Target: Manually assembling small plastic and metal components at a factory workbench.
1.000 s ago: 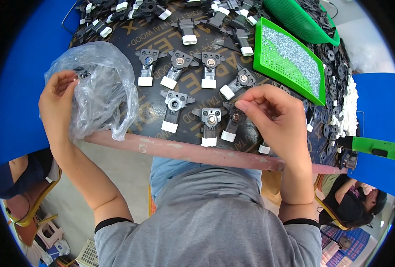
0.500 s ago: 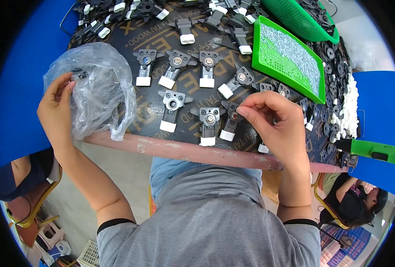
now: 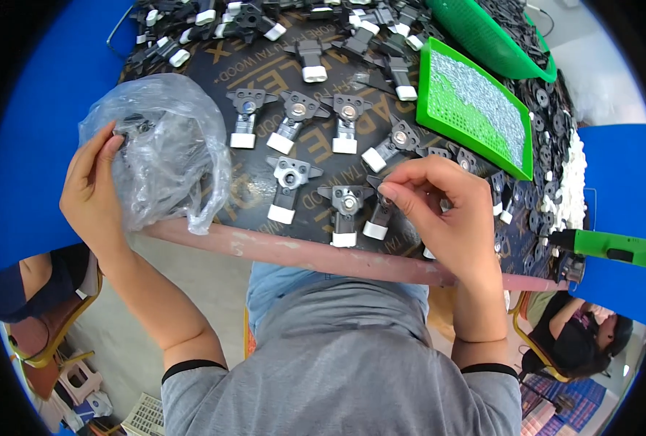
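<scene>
My left hand [image 3: 94, 192] is at the left side of a clear plastic bag [image 3: 170, 156]. Its thumb and fingertips are drawn together beside small dark pieces seen through the film; whatever they pinch is hidden. Over the front row of parts, my right hand [image 3: 450, 211] is closed in a pinch, and I cannot make out what is in it. Partly under its fingertips lies a black plastic part [image 3: 379, 218] with a white end. A similar part [image 3: 346, 207] with a metal ring lies just left of it, and another part [image 3: 290, 178] further left.
Behind these lie more black parts [image 3: 348, 112] in a row. A green tray [image 3: 439, 120] of small silvery pieces stands at the back right, beside a green basket [image 3: 494, 43]. White pieces [image 3: 574, 182] and a green power screwdriver [image 3: 606, 247] are at the right. A pink edge [image 3: 294, 254] borders the table.
The table and its parts sit slightly lower and further right in view. Both hands keep their pinched shape, the left at the bag and the right over the front parts.
</scene>
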The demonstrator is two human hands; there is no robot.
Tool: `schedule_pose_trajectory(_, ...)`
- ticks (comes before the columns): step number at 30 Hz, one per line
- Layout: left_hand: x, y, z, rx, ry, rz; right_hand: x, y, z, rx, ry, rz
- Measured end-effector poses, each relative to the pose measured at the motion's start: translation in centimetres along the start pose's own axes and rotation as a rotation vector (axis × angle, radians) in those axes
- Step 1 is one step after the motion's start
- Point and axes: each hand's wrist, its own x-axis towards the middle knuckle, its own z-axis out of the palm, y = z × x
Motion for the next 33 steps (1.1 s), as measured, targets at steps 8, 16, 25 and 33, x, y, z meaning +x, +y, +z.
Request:
schedule_pose_trajectory(8,-3.7,6.5,0.9,-0.593,-0.059,0.126,4.3,-4.9,4.4,0.529,-0.203,-0.236)
schedule_pose_trajectory(16,-4.4,8.2,1.3,-0.546,-0.020,0.275,6.8,-6.2,6.1,0.687,-0.488,0.068)
schedule_pose_trajectory(25,-4.5,7.9,1.7,-0.615,-0.061,0.229,6.9,-5.7,5.8,0.756,-0.538,0.212)
schedule_pose_trajectory(33,-4.9,8.5,1.0,-0.787,-0.146,0.065,6.3,-5.5,5.5,0.886,-0.584,0.208)
